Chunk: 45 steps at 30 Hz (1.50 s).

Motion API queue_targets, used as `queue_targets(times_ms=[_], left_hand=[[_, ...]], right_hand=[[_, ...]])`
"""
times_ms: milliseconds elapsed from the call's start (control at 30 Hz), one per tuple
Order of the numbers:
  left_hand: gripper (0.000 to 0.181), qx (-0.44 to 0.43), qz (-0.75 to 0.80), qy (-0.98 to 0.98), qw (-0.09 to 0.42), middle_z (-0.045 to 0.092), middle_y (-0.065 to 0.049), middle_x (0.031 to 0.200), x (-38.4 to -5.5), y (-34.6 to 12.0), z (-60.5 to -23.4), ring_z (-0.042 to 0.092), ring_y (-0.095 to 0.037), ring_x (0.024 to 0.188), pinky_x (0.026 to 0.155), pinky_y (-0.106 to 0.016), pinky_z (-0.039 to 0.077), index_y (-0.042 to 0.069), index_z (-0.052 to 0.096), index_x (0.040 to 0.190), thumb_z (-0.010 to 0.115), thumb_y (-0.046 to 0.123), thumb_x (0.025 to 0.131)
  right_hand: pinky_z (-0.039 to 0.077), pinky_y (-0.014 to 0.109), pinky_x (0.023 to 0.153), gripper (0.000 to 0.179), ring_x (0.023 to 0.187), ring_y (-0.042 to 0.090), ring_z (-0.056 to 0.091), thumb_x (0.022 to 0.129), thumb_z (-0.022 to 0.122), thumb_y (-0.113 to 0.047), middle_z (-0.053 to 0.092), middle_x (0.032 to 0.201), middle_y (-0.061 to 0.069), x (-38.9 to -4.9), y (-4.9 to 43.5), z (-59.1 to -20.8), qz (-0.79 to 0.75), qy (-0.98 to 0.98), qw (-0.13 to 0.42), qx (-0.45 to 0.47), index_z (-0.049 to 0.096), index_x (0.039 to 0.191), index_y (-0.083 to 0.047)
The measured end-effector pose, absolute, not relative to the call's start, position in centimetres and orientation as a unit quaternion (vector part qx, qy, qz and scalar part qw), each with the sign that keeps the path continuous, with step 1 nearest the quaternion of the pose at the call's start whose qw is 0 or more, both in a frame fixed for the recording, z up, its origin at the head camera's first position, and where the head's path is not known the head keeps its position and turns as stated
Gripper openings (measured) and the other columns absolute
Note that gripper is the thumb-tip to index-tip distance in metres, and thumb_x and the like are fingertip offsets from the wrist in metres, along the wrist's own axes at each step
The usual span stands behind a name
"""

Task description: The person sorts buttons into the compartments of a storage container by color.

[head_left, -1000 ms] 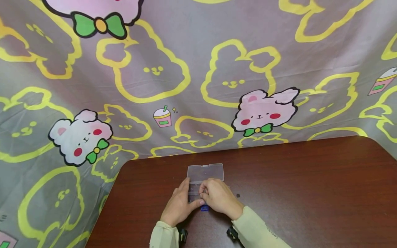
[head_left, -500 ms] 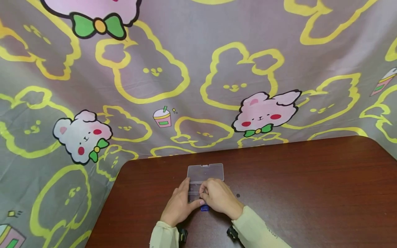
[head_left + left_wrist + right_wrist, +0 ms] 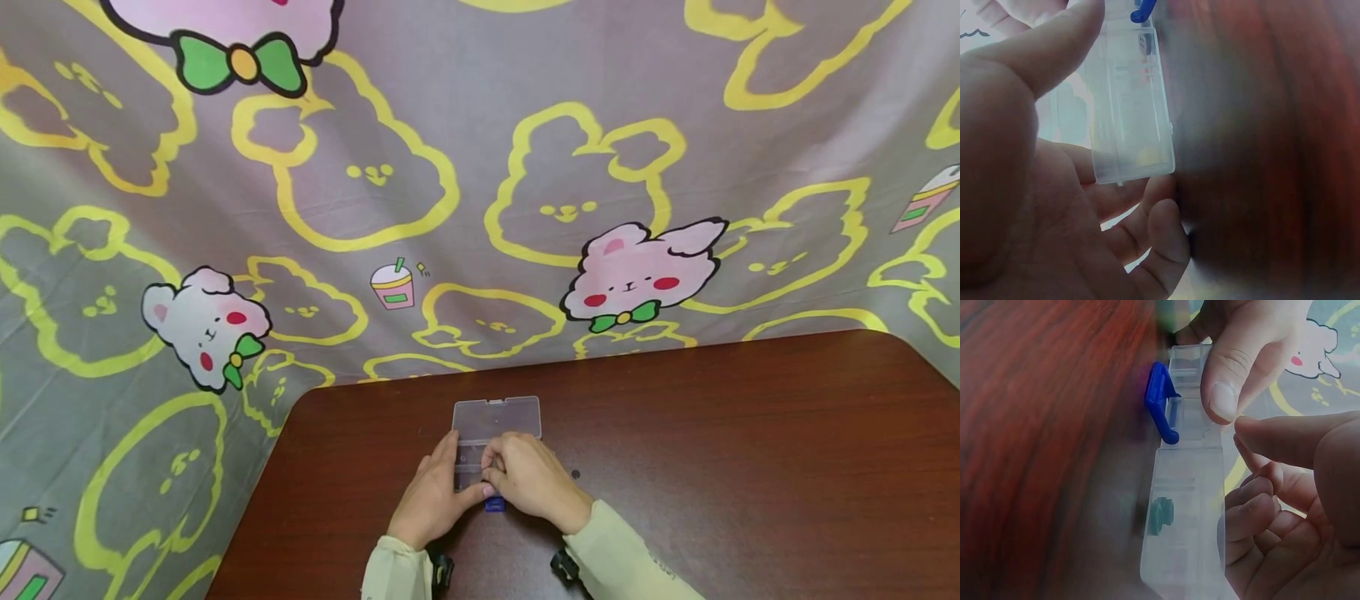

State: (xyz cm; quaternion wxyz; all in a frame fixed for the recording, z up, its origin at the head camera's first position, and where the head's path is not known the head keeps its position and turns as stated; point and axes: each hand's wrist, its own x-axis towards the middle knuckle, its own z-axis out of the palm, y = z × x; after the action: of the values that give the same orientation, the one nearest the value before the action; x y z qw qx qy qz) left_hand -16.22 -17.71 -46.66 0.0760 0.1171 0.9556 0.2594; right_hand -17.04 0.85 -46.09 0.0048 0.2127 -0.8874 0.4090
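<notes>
A clear plastic compartment box (image 3: 471,467) lies on the table, its lid (image 3: 497,417) folded back. My left hand (image 3: 435,493) grips its left side, with the thumb over the front rim. A blue latch (image 3: 1161,403) sticks out at the box's front. My right hand (image 3: 531,477) is over the box's right half, fingers curled in towards the compartments. Whether its fingertips pinch something is hidden. Through the front wall show a green button-like piece (image 3: 1161,515) and a dark button with holes (image 3: 1145,44). Something yellow (image 3: 1147,154) sits blurred at the left end.
A small dark round piece (image 3: 575,473) lies on the brown wooden table (image 3: 712,450), right of the right hand. A patterned cloth (image 3: 465,183) with cartoon bears hangs behind the table and along its left side.
Both hands and the box stay almost where they were. The cloth at the left has shifted slightly.
</notes>
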Motion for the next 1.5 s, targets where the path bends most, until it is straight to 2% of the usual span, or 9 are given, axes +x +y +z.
queue_targets(times_ms=[400,800,1400,1500], left_hand=[[0.101,0.111,0.258,0.956,0.08,0.034,-0.029,0.156,-16.2,-17.7,-46.7,0.036,-0.055,0.137,0.108,-0.061,0.036,-0.008,0.029,0.154,0.073,0.054,0.087],[0.103,0.116,0.261,0.955,0.075,0.035,-0.028,0.155,-16.2,-17.8,-46.8,0.038,-0.051,0.136,0.108,-0.059,0.038,-0.008,0.029,0.154,0.072,0.057,0.087],[0.101,0.112,0.263,0.956,0.069,0.036,-0.027,0.155,-16.3,-17.7,-46.7,0.04,-0.048,0.137,0.108,-0.058,0.038,-0.007,0.03,0.153,0.074,0.055,0.087],[0.101,0.108,0.264,0.955,0.076,0.035,-0.026,0.156,-16.3,-17.7,-46.6,0.039,-0.047,0.137,0.108,-0.059,0.038,-0.007,0.029,0.154,0.074,0.054,0.087]], right_hand=[[0.041,0.022,0.055,0.01,0.061,0.002,0.045,0.086,0.077,-0.01,0.049,0.068,-0.01,-16.9,1.4,-45.7,0.413,-0.881,0.016,0.229,0.07,0.081,-0.016],[0.039,0.022,0.054,0.012,0.061,0.003,0.044,0.085,0.078,-0.01,0.047,0.068,-0.01,-16.4,2.3,-45.5,0.42,-0.878,0.032,0.228,0.069,0.082,-0.018],[0.043,0.023,0.058,0.012,0.062,0.002,0.045,0.087,0.078,-0.011,0.048,0.071,-0.01,-15.6,4.3,-44.7,0.43,-0.878,0.052,0.202,0.07,0.083,-0.019],[0.045,0.023,0.058,0.011,0.054,0.0,0.048,0.088,0.077,-0.009,0.048,0.072,-0.008,-15.5,4.6,-44.5,0.439,-0.874,0.044,0.203,0.07,0.085,-0.017]])
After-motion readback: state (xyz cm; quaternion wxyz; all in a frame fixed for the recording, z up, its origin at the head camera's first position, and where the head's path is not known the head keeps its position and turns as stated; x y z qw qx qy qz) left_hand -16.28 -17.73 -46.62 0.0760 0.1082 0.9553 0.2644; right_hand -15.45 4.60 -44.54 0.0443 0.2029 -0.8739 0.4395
